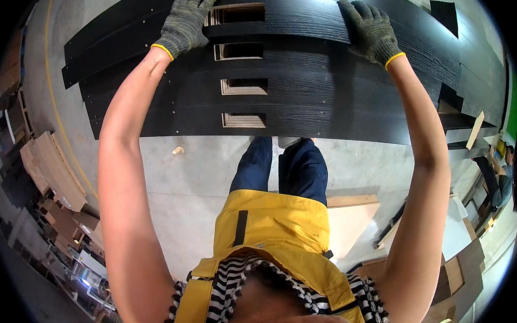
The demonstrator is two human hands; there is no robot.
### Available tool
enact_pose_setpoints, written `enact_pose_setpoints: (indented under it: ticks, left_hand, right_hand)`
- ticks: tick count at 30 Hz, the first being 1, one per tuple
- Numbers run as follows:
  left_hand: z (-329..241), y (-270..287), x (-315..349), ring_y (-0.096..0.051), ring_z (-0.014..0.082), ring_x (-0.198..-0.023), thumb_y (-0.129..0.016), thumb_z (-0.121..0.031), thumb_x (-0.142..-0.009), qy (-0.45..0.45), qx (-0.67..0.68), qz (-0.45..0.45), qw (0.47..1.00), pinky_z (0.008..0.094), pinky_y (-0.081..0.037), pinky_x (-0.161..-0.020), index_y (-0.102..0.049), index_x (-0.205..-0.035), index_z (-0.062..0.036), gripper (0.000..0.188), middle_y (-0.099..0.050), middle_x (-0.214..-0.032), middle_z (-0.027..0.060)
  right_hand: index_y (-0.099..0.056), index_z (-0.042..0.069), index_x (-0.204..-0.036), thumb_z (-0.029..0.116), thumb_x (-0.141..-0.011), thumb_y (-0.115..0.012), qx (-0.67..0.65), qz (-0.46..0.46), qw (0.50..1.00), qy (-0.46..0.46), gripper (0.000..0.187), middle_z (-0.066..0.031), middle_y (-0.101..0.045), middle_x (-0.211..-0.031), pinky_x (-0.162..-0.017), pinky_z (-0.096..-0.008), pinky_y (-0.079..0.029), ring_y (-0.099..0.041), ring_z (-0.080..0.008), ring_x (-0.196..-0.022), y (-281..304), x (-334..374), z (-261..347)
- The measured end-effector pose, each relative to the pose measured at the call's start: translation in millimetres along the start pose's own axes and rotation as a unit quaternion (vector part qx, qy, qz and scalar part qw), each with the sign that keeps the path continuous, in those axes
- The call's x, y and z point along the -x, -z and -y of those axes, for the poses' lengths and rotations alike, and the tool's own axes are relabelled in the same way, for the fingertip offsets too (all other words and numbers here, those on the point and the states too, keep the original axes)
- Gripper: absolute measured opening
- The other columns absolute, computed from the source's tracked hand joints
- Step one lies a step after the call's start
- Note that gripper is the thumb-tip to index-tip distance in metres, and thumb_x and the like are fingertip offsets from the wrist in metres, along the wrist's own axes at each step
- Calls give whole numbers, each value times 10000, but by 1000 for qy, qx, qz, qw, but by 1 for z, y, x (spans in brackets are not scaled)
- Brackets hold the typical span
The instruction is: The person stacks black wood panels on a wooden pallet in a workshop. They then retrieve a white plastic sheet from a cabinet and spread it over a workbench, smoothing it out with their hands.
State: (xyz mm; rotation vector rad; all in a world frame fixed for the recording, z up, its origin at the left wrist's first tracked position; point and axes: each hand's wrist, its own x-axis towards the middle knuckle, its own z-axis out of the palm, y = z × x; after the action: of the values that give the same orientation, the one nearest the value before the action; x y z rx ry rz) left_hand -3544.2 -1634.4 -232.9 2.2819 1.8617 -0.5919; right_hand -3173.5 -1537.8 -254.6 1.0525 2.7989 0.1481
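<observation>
Several long black wood-grain panels (295, 114) lie stacked and stepped in front of me, their rectangular cutouts lined up in a column. The topmost panel (299, 16) lies farthest away, its near edge overlapping the one below. My left hand (185, 24), in a grey knit glove with a yellow cuff, rests on that panel beside its cutout (242, 13), fingers stretched out. Gloved the same way, my right hand (372, 32) lies on the panel's right part, fingers spread and thumb by the near edge. Neither hand shows anything else in its grip.
Wooden boards (53, 170) lie on the floor at the left, past a yellow floor line (49, 74). A pale board (351, 223) is right of my legs. Dark boards (455, 282) stand at lower right. Another person (503, 178) is at the far right.
</observation>
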Motion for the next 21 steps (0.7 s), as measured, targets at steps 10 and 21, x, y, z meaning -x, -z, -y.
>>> enact_pose_setpoints:
  ticks: [10, 21]
  left_hand:
    - [-4, 5, 3, -407, 322, -1248, -842, -377, -476, -7, -11, -14, 1000, 470, -239, -1106, -280, -1441, -90, 1153, -457, -1297, 163]
    - [8, -23, 26, -432, 322, -1233, -852, -159, -482, -66, 78, -113, 988, 417, -339, -1079, -308, -1440, -226, 1104, -446, -1337, 137]
  right_hand:
    - [-449, 99, -1292, 280, -700, -646, -45, -62, 996, 45, 649, -175, -553, -1058, -820, -486, -417, -535, -360, -963, 10, -2, -5]
    - [-267, 238, -1456, 400, -692, -772, -21, 18, 999, 19, 930, -171, -447, -1314, -1004, -508, -358, -432, -343, -1230, -5, 34, 4]
